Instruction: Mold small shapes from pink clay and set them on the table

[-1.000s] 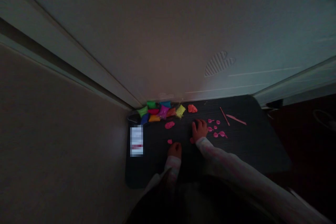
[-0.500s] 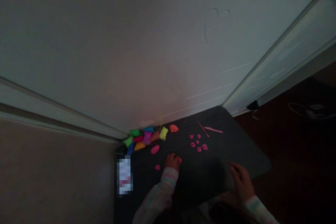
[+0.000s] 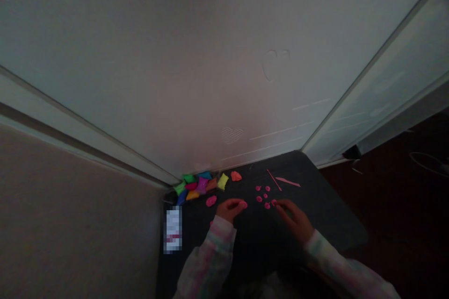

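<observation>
My left hand (image 3: 228,210) pinches a small flat round pink clay piece (image 3: 244,205) between thumb and fingers, just above the dark table. On the other side, my right hand (image 3: 296,222) reaches in with its fingers closed at another small pink clay piece (image 3: 273,202), part of a loose cluster. Several more small pink clay bits (image 3: 259,199) lie beside it. A larger pink clay lump (image 3: 211,201) rests behind my left hand, and a smaller pink bit (image 3: 212,223) is partly hidden by my left sleeve.
Packets of coloured clay (image 3: 201,184) are heaped at the table's back left. An orange piece (image 3: 236,176) sits near them. A thin pink stick (image 3: 274,180) and a flat pink clay tool (image 3: 288,181) lie at the back. A blurred white card (image 3: 173,230) is at left; a wall (image 3: 196,79) rises behind.
My right hand has moved from the table's front right edge to the clay cluster and closed at one piece. My left hand has turned, showing its pink piece more fully. The view has shifted slightly.
</observation>
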`<state>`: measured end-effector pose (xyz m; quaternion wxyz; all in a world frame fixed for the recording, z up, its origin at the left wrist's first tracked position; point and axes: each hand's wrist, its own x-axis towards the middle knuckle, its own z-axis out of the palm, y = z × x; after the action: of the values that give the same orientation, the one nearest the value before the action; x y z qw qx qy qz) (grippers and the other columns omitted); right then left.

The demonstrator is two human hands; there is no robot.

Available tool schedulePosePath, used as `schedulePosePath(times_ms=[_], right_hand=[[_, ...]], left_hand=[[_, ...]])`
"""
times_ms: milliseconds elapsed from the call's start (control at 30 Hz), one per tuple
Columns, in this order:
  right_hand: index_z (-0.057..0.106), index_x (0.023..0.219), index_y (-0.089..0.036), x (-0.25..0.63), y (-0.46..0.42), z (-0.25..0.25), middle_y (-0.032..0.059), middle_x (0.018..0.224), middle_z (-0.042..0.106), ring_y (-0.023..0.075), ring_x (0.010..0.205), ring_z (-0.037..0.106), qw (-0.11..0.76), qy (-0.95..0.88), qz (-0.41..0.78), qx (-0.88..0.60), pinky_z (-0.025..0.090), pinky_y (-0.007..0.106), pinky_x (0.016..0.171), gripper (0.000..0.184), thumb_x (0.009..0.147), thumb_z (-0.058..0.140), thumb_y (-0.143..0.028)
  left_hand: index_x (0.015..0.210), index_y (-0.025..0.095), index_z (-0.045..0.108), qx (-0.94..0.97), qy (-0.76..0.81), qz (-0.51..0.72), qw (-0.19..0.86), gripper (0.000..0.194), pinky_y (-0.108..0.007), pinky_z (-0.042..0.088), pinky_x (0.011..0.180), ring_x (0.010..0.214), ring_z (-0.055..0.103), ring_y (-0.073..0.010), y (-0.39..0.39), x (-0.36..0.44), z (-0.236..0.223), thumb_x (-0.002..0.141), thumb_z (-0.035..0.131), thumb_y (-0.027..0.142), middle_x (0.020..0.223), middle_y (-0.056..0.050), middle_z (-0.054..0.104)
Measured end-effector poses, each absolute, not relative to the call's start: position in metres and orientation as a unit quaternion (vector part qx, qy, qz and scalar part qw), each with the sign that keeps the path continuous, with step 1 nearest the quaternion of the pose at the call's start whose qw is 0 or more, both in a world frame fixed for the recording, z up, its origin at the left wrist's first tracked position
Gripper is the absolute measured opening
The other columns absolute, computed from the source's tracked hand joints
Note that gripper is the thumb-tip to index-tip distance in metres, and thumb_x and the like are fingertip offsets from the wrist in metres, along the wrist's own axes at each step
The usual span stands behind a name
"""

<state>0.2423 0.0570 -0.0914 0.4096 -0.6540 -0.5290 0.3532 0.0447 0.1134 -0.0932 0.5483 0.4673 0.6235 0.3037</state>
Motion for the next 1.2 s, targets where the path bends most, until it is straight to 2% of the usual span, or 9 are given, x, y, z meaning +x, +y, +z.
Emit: schedulePosePath(times_ms=[100,233,333,467,600,700,800,967,1200], right_hand=[[0.063,0.086,-0.021,0.213,0.073,-0.047,0.0050,0.084,0.066,0.0192,0.080,0.061,0.396,-0.607,0.399,-0.562,0.047,0.031,0.075,0.021,0.074,0.053,-0.035],[0.060,0.092,-0.020,0.186,0.073,0.004,0.0062,0.088,0.064,0.0185,0.083,0.059,0.399,-0.668,0.444,-0.444,0.046,0.030,0.074,0.021,0.078,0.051,-0.033],[0.059,0.089,-0.020,0.175,0.070,0.027,0.0041,0.082,0.063,0.0164,0.079,0.058,0.397,-0.693,0.463,-0.384,0.045,0.027,0.072,0.016,0.079,0.052,-0.029],[0.058,0.078,-0.019,0.162,0.070,0.040,0.0021,0.074,0.061,0.0139,0.071,0.057,0.422,-0.693,0.446,-0.377,0.044,0.024,0.066,0.009,0.079,0.053,-0.026],[0.056,0.074,-0.018,0.156,0.072,0.044,0.0017,0.071,0.059,0.0134,0.069,0.056,0.436,-0.678,0.440,-0.396,0.043,0.024,0.064,0.012,0.080,0.050,-0.026],[0.056,0.072,-0.018,0.157,0.072,0.049,0.0014,0.069,0.057,0.0136,0.069,0.055,0.429,-0.680,0.435,-0.405,0.042,0.024,0.063,0.015,0.081,0.049,-0.027],[0.056,0.072,-0.018,0.159,0.072,0.056,0.0007,0.069,0.058,0.0129,0.069,0.055,0.403,-0.701,0.432,-0.400,0.042,0.023,0.064,0.013,0.081,0.049,-0.025],[0.055,0.071,-0.018,0.161,0.068,0.064,0.0006,0.070,0.058,0.0127,0.068,0.055,0.373,-0.721,0.430,-0.396,0.041,0.023,0.065,0.015,0.081,0.048,-0.026],[0.059,0.077,-0.019,0.159,0.065,0.065,0.0008,0.073,0.059,0.0138,0.071,0.054,0.388,-0.686,0.463,-0.406,0.041,0.024,0.065,0.017,0.080,0.051,-0.033]], left_hand=[[0.074,0.013,0.065,0.432,0.586,0.378,0.572,0.027,-0.030,0.050,0.066,0.067,0.064,-0.0177,0.101,0.036,-0.056,0.059,0.069,0.036,0.066,-0.005,0.069],[0.086,0.016,0.063,0.387,0.559,0.455,0.575,0.038,-0.025,0.048,0.059,0.058,0.063,-0.0133,0.079,0.025,-0.010,0.054,0.071,0.033,0.062,0.000,0.068],[0.080,0.016,0.064,0.341,0.503,0.545,0.577,0.031,-0.021,0.046,0.055,0.054,0.060,-0.0106,0.066,0.021,0.020,0.051,0.074,0.023,0.055,0.002,0.065],[0.075,0.017,0.066,0.334,0.482,0.574,0.572,0.025,-0.019,0.045,0.055,0.054,0.059,-0.0091,0.060,0.020,0.043,0.052,0.074,0.016,0.058,0.002,0.066],[0.074,0.017,0.067,0.345,0.484,0.556,0.581,0.024,-0.021,0.046,0.058,0.059,0.060,-0.0111,0.058,0.018,0.049,0.051,0.074,0.019,0.063,0.000,0.067],[0.068,0.016,0.067,0.430,0.516,0.498,0.548,0.012,-0.022,0.044,0.058,0.058,0.058,-0.0117,0.058,0.013,0.055,0.061,0.068,0.025,0.063,-0.001,0.067],[0.066,0.014,0.067,0.551,0.533,0.419,0.487,0.017,-0.022,0.040,0.054,0.055,0.053,-0.0115,0.058,0.005,0.064,0.070,0.058,0.028,0.059,-0.002,0.064],[0.067,0.013,0.065,0.668,0.525,0.318,0.422,0.018,-0.021,0.033,0.048,0.051,0.046,-0.0099,0.058,-0.002,0.077,0.072,0.052,0.025,0.055,-0.001,0.058],[0.066,0.011,0.062,0.653,0.528,0.363,0.405,0.024,-0.022,0.033,0.048,0.051,0.044,-0.0105,0.054,0.002,0.074,0.073,0.050,0.030,0.055,-0.002,0.054]])
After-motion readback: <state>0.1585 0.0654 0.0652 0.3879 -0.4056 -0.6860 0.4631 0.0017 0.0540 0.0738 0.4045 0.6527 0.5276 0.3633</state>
